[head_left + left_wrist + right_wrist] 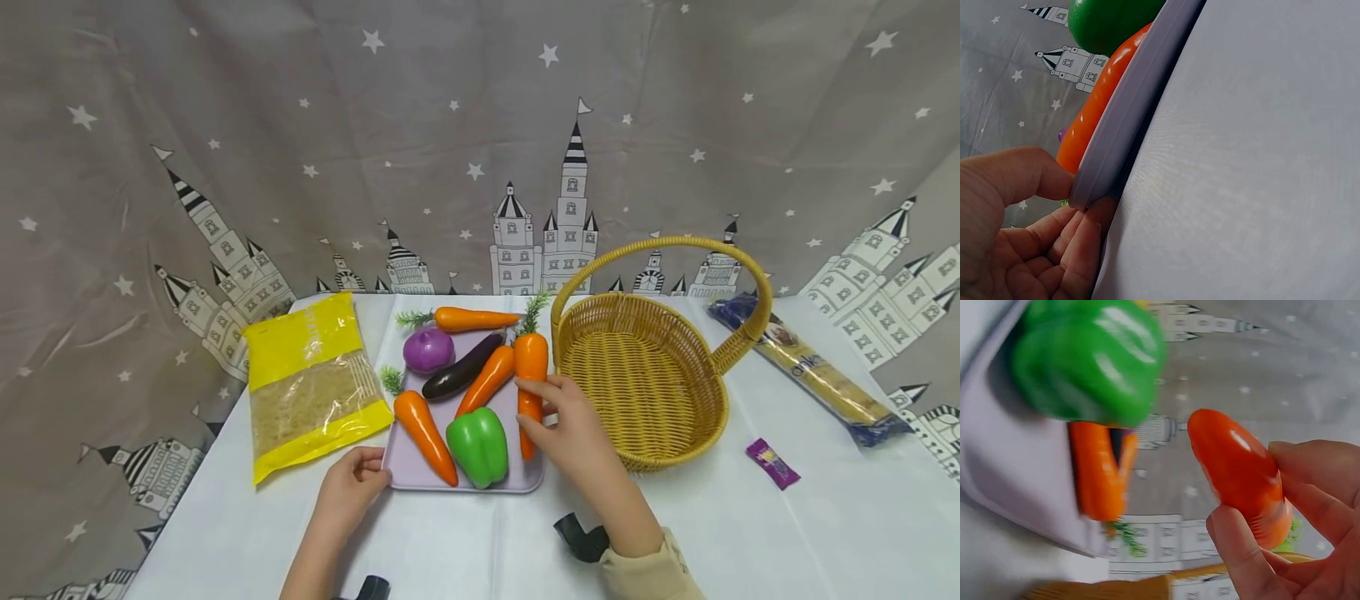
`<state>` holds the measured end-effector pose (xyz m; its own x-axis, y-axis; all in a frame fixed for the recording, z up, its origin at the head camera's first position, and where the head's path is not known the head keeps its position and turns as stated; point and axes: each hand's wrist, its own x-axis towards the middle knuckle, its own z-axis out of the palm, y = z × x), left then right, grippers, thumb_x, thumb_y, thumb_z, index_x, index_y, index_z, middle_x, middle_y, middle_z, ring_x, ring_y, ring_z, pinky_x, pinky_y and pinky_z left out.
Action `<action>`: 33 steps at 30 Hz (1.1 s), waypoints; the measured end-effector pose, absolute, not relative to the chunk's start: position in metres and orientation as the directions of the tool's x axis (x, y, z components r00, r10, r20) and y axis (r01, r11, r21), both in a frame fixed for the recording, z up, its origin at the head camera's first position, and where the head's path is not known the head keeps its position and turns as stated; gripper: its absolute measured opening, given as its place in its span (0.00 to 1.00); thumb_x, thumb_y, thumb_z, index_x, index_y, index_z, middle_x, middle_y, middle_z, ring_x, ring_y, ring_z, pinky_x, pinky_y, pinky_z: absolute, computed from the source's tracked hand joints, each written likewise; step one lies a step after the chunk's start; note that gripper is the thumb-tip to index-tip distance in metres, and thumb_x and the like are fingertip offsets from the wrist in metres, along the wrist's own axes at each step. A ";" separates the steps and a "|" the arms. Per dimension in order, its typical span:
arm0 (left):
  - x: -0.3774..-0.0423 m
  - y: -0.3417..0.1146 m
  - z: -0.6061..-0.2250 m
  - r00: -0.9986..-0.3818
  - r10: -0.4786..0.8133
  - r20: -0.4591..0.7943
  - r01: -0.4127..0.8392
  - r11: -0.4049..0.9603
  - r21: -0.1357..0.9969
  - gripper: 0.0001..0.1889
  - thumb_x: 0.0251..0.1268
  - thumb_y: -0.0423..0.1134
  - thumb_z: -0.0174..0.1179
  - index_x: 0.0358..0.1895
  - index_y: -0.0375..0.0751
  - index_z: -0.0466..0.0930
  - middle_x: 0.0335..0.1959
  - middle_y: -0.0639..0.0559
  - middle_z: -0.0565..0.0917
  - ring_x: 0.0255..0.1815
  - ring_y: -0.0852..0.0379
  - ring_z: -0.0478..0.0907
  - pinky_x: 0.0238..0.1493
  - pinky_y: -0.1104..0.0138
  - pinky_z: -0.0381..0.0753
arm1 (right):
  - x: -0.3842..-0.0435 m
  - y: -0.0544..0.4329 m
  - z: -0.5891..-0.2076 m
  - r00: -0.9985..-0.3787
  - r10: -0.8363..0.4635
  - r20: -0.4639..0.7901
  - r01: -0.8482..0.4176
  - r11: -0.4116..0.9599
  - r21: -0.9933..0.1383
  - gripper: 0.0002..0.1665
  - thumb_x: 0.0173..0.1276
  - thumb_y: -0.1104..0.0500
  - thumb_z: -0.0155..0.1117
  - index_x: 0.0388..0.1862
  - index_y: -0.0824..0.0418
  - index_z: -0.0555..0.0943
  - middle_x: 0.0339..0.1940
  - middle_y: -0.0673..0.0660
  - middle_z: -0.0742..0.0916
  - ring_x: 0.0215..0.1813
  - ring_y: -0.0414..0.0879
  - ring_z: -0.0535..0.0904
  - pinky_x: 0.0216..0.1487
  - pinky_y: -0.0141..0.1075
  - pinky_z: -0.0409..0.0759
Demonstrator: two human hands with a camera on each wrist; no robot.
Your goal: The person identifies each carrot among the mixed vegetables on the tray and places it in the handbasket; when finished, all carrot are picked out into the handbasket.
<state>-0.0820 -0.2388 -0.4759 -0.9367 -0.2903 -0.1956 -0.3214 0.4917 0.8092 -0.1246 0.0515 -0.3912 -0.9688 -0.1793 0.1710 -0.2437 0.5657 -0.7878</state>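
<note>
My right hand pinches an orange carrot between thumb and fingers over the right side of a lilac tray; in the right wrist view this carrot is raised off the tray. At the tray's lower left corner, my left hand grips the rim, thumb above and fingers below, as the left wrist view shows. On the tray lie a green bell pepper, a purple onion, an eggplant and more carrots: one at the left, one in the middle, one along the back.
Right of the tray stands a wicker basket with a tall arched handle, close beside my right hand. A yellow bag lies at the left. Farther right are a long blue-ended packet and a small purple packet.
</note>
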 end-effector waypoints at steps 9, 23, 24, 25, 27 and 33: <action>-0.082 -0.238 -0.474 -0.937 -0.280 -0.207 -0.325 0.487 0.811 0.18 0.54 0.31 0.62 0.49 0.26 0.76 0.35 0.44 0.79 0.32 0.54 0.74 0.29 0.70 0.76 | -0.099 0.083 -0.354 -0.963 -0.143 0.228 -0.269 0.512 -0.816 0.27 0.56 0.64 0.73 0.56 0.51 0.83 0.58 0.57 0.76 0.45 0.48 0.78 0.41 0.36 0.82; -0.082 -0.239 -0.474 -0.940 -0.275 -0.203 -0.319 0.486 0.814 0.18 0.55 0.31 0.62 0.49 0.26 0.76 0.34 0.45 0.79 0.31 0.55 0.73 0.28 0.71 0.75 | -0.110 0.139 -0.348 -0.974 -0.022 0.224 -0.190 0.619 -0.762 0.28 0.61 0.61 0.70 0.62 0.55 0.78 0.59 0.63 0.74 0.50 0.56 0.79 0.46 0.47 0.81; -0.082 -0.239 -0.474 -0.939 -0.277 -0.205 -0.320 0.482 0.815 0.18 0.55 0.31 0.62 0.49 0.26 0.76 0.34 0.45 0.79 0.31 0.55 0.74 0.29 0.71 0.75 | -0.115 0.142 -0.352 -0.975 -0.026 0.219 -0.186 0.628 -0.755 0.28 0.62 0.61 0.69 0.62 0.56 0.78 0.59 0.64 0.74 0.50 0.58 0.78 0.47 0.49 0.81; -0.082 -0.239 -0.474 -0.938 -0.279 -0.206 -0.322 0.479 0.817 0.18 0.55 0.30 0.62 0.49 0.26 0.76 0.34 0.45 0.79 0.31 0.55 0.74 0.29 0.71 0.75 | -0.120 0.144 -0.357 -0.977 -0.031 0.213 -0.184 0.637 -0.749 0.28 0.62 0.61 0.69 0.62 0.57 0.78 0.59 0.64 0.74 0.50 0.58 0.78 0.47 0.50 0.80; -0.082 -0.239 -0.474 -0.936 -0.282 -0.209 -0.326 0.475 0.818 0.18 0.54 0.30 0.62 0.49 0.26 0.76 0.34 0.45 0.79 0.32 0.55 0.74 0.29 0.71 0.75 | -0.130 0.147 -0.368 -0.978 -0.046 0.203 -0.182 0.661 -0.728 0.28 0.62 0.61 0.69 0.62 0.58 0.77 0.58 0.65 0.74 0.50 0.59 0.79 0.48 0.51 0.80; -0.082 -0.238 -0.474 -0.937 -0.284 -0.204 -0.323 0.479 0.816 0.18 0.54 0.30 0.62 0.49 0.26 0.77 0.34 0.45 0.79 0.32 0.55 0.74 0.29 0.71 0.75 | -0.154 0.148 -0.400 -0.983 -0.121 0.140 -0.184 0.701 -0.689 0.26 0.63 0.60 0.67 0.62 0.59 0.78 0.55 0.67 0.76 0.48 0.60 0.80 0.46 0.52 0.78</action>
<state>-0.0818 -0.2385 -0.4742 -0.9368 -0.2842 -0.2038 -0.3229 0.4789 0.8163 -0.1539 0.1485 -0.4003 -0.9828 -0.1207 0.1396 -0.1840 0.7006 -0.6894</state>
